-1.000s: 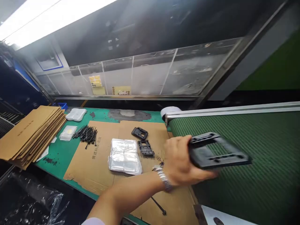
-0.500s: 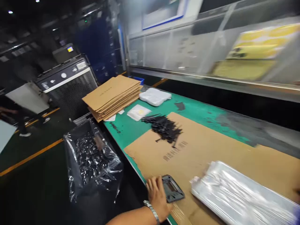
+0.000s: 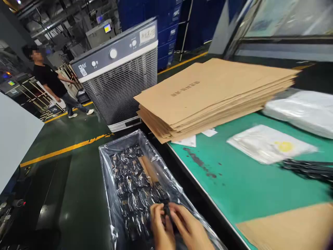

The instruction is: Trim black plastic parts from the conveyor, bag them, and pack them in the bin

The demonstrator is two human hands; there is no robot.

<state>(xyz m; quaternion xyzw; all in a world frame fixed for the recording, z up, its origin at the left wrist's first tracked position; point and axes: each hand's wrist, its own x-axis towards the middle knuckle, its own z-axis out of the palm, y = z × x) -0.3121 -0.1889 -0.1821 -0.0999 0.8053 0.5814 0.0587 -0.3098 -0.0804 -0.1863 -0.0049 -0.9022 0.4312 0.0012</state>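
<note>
Over the near end of a plastic-lined bin (image 3: 106, 177), my left hand (image 3: 161, 227) and my right hand (image 3: 191, 225) come together. Between their fingertips they pinch a small black part (image 3: 166, 208); its exact kind is hidden by the fingers and blur. Rows of black pieces in clear plastic bags (image 3: 130, 201) fill the bin below and ahead of the hands. A brown cardboard strip (image 3: 148, 170) lies among those bags along the right side.
Right of the bin runs a green-topped table (image 3: 218, 194) with stacked cardboard sheets (image 3: 208, 90), a white plastic packet (image 3: 267, 142), black strips (image 3: 309, 168) and flat cardboard (image 3: 291, 229). An air cooler (image 3: 119, 80) stands beyond; a person (image 3: 54, 80) walks at far left.
The view has swung left and closer to the bin. My left hand has left the dark, flat part on the cardboard and is now over the bin. My right hand has come into view.
</note>
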